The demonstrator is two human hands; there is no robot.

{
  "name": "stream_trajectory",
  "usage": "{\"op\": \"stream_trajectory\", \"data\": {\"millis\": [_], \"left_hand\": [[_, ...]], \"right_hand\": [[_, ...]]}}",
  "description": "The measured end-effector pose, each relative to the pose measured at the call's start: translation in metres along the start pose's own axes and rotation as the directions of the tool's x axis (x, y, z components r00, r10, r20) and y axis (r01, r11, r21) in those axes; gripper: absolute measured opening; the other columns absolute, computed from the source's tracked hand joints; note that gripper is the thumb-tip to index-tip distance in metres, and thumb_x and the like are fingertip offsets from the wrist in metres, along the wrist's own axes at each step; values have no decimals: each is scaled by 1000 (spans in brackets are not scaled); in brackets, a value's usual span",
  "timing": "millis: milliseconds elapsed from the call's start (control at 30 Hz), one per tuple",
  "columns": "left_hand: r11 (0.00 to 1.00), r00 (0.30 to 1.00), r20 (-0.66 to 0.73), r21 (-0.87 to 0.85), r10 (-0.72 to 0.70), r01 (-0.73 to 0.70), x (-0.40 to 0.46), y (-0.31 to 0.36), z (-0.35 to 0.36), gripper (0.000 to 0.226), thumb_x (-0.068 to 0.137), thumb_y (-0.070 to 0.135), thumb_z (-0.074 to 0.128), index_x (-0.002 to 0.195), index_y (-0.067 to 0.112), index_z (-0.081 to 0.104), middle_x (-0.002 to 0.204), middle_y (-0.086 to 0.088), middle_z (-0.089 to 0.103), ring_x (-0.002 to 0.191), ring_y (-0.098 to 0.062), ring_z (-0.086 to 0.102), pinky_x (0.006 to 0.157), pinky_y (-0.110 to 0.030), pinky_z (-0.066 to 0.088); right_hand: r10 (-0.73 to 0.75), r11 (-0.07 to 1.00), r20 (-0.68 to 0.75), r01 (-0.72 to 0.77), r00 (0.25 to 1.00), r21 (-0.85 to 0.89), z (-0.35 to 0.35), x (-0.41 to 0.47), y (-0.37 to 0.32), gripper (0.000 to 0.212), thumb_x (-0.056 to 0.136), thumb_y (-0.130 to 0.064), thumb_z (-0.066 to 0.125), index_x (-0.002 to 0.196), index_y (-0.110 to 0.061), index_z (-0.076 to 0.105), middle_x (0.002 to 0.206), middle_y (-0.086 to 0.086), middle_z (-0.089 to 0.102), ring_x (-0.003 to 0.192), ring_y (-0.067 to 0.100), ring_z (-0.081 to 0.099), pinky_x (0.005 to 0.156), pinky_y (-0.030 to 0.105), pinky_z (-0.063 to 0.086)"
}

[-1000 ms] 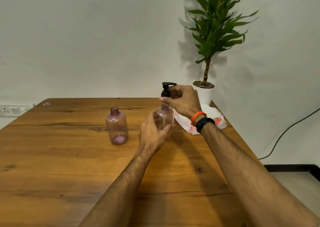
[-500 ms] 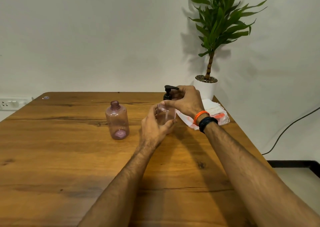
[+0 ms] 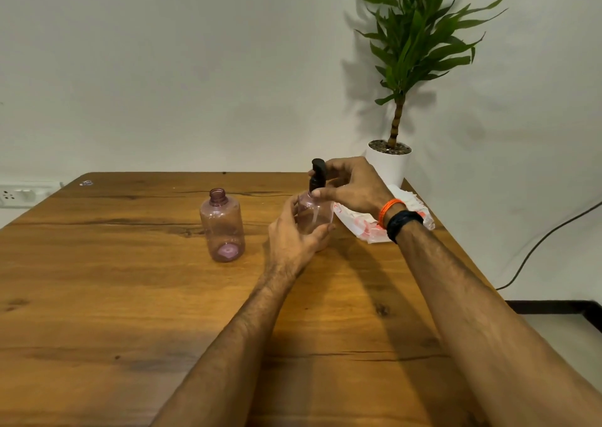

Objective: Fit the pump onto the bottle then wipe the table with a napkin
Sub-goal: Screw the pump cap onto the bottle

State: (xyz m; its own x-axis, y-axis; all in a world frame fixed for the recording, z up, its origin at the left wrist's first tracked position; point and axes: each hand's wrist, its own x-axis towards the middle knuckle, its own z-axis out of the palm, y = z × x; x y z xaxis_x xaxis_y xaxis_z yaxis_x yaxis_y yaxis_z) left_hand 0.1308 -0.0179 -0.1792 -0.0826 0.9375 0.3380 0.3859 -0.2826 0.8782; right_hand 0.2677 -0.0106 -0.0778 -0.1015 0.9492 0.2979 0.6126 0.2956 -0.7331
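The room is evenly and softly lit, fairly bright, with light falling from the front and right; the plant [image 3: 413,39] throws a soft grey shadow leftward on the wall [image 3: 195,68], and both forearms lay dim shadows on the table [image 3: 97,296]. Focus is mildly soft throughout; the wide lens bows the table's edges, and no glare shows.

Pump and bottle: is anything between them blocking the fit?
Nothing visible. The right hand holds the black pump directly on the neck of the pink bottle, which the left hand steadies. The second bottle stands apart, to the left.
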Motion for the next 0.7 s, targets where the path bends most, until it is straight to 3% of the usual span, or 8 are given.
{"op": "stream_trajectory", "data": {"millis": [133, 200, 300, 433, 533, 633, 700], "left_hand": [[1000, 1000, -12, 8, -7, 7, -1, 1, 0, 79, 68, 40, 83, 136, 27, 45, 128, 1, 61, 106, -6, 51, 85, -26, 45], [1000, 1000, -12, 22, -9, 9, -1, 2, 0, 79, 69, 41, 83, 137, 27, 45, 130, 0, 61, 107, -7, 51, 86, -27, 45], [1000, 1000, -7, 19, -5, 5, -1, 4, -1, 79, 68, 42, 83, 136, 27, 45, 130, 0, 61, 109, -9, 54, 87, -27, 45], [1000, 1000, -13, 0, -5, 5, -2, 5, -2, 78, 68, 39, 84, 135, 25, 47, 128, -2, 62, 110, -12, 58, 91, -31, 51], [1000, 1000, -18, 2, -7, 7, -1, 5, -2, 79, 67, 40, 85, 135, 26, 47, 128, 0, 62, 104, -7, 53, 87, -25, 47], [1000, 1000, -6, -6, -15, 15, -2, 5, -3, 79, 67, 41, 84, 135, 28, 46, 126, 3, 62, 104, -5, 52, 84, -25, 47], [1000, 1000, 0, -19, -18, 18, -3, 4, -3, 76, 67, 41, 84, 133, 29, 47, 120, 9, 60, 101, -4, 50, 79, -21, 45]], "right_hand": [[43, 999, -144, -45, 989, -8, 8, 1, -2, 46, 56, -41, 90, 91, -18, 70, 78, -11, 70, 75, 1, 66, 66, 15, 51], [57, 998, -186, -63, 981, -25, 12, 2, -2, 48, 54, -49, 89, 86, -21, 66, 72, -15, 64, 68, -2, 60, 59, 12, 45], [40, 998, -143, -45, 989, -34, 9, 1, -1, 53, 57, -52, 87, 96, -20, 66, 82, -14, 66, 77, 0, 61, 65, 15, 49], [35, 999, 4, -35, 999, 16, -1, 1, 1, 49, 71, -28, 84, 116, -15, 69, 109, 0, 72, 100, 16, 68, 90, 42, 56], [52, 997, -20, -51, 998, 52, 0, 2, 2, 50, 68, -24, 87, 113, -12, 70, 101, 3, 75, 92, 13, 71, 84, 36, 59], [66, 995, -62, -60, 996, 81, 4, 4, 2, 54, 62, -27, 90, 110, -11, 70, 85, -4, 73, 78, 6, 70, 64, 21, 59], [50, 996, -72, -45, 996, 72, 4, 4, 2, 52, 62, -27, 90, 108, -12, 71, 80, -8, 71, 76, 4, 69, 63, 18, 57]]}}
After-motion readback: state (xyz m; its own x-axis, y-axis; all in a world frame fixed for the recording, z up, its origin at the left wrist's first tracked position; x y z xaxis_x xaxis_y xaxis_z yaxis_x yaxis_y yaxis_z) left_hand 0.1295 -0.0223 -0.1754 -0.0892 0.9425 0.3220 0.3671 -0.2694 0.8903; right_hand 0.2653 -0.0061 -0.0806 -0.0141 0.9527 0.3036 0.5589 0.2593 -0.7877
